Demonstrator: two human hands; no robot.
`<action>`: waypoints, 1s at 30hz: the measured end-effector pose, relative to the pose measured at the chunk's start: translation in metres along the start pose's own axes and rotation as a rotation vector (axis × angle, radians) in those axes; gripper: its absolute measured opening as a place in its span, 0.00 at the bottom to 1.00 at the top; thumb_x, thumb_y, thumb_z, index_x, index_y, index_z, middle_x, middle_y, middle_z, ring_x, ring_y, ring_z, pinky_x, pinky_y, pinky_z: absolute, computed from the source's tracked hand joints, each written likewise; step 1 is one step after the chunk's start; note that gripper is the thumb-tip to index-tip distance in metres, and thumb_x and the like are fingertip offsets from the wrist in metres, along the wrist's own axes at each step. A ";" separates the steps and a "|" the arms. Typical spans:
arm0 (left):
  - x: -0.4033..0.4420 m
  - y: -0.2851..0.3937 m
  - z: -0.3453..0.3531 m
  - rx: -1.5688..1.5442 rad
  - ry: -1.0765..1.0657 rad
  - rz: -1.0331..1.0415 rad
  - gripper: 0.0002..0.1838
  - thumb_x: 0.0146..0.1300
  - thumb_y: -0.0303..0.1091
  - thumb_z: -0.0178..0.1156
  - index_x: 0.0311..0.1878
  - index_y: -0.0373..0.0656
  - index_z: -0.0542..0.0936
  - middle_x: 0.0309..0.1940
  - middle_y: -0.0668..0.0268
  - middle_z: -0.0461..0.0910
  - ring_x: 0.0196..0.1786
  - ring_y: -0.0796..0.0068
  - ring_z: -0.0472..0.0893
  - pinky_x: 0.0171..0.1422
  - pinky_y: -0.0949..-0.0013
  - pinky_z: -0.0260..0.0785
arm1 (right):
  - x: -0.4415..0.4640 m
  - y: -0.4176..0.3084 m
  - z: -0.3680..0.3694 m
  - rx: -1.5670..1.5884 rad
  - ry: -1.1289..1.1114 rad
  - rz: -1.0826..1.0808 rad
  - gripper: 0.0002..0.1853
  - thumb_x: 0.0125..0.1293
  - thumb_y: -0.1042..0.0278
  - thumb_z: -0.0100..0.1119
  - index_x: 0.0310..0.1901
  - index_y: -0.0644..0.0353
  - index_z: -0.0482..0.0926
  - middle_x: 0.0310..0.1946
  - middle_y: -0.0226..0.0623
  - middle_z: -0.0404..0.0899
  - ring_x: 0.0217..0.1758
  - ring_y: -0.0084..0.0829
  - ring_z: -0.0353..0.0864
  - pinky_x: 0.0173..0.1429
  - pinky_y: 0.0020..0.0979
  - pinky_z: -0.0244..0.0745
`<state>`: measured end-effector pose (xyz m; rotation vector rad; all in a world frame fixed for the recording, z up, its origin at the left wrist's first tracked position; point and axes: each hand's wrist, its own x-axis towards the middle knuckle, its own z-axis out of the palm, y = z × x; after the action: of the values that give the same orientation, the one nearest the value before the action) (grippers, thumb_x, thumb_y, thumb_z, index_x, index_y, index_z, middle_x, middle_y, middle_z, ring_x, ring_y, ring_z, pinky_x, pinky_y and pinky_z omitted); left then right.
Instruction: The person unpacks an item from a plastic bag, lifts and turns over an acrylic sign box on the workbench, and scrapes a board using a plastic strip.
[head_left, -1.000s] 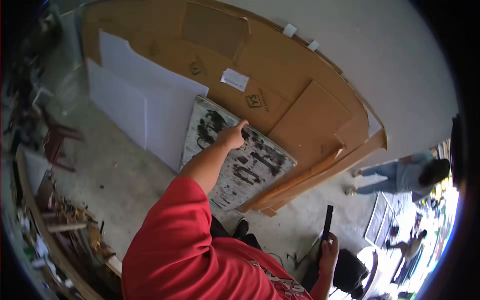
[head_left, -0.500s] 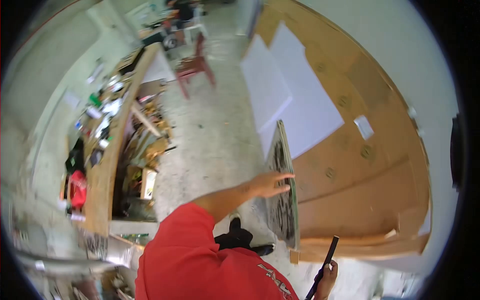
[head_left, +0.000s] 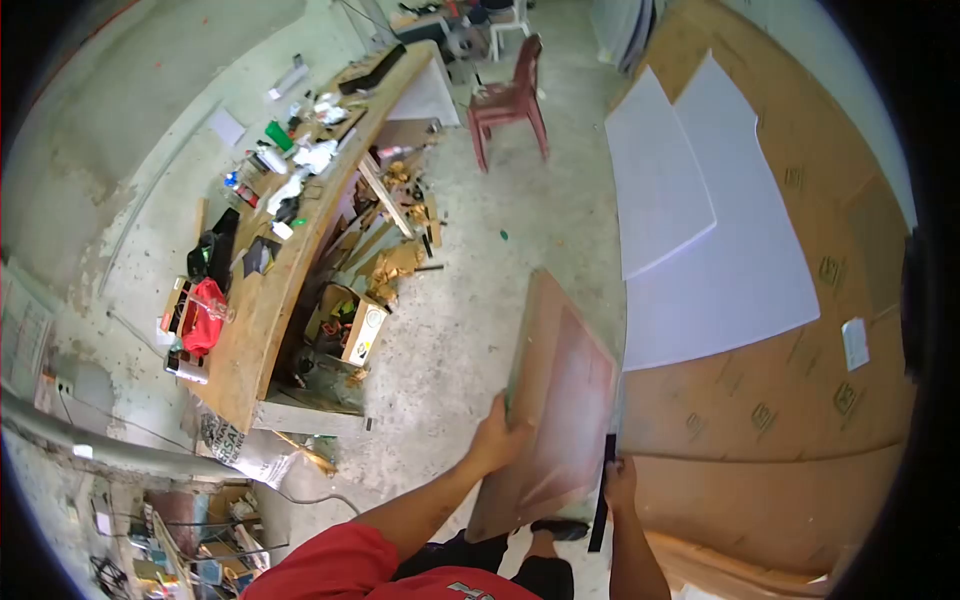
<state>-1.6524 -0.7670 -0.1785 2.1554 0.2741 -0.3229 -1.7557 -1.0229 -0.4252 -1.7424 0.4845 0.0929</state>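
Note:
A flat framed panel, with a wooden edge and a pale reddish face, stands tilted above the floor in front of me. My left hand grips its left edge, the fingertips partly hidden. On the panel's right, my right hand is closed around a long black bar, close to the panel's face. Whether the right hand also touches the panel is hard to tell. My shoes show on the floor below the panel.
A long wooden workbench with bottles and a red cloth runs along the left, scraps beneath it. A dark red chair stands ahead. White sheets and brown cardboard lean at the right.
My left hand has gone from the panel's dark-marked side to gripping its edge. The panel is turned, showing a reddish face. My right hand has brought the black bar beside it. The view has swung left.

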 end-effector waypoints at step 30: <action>-0.037 0.021 -0.007 -0.035 0.160 -0.163 0.37 0.68 0.27 0.59 0.77 0.33 0.55 0.69 0.53 0.68 0.70 0.61 0.68 0.77 0.60 0.56 | 0.084 0.002 0.116 -0.296 0.073 0.171 0.27 0.74 0.63 0.52 0.73 0.55 0.69 0.37 0.59 0.85 0.43 0.61 0.85 0.56 0.52 0.78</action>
<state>-1.6794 -0.7757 -0.1466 2.1320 0.5450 -0.2361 -1.6573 -0.9351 -0.4816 -1.9951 0.7015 0.2326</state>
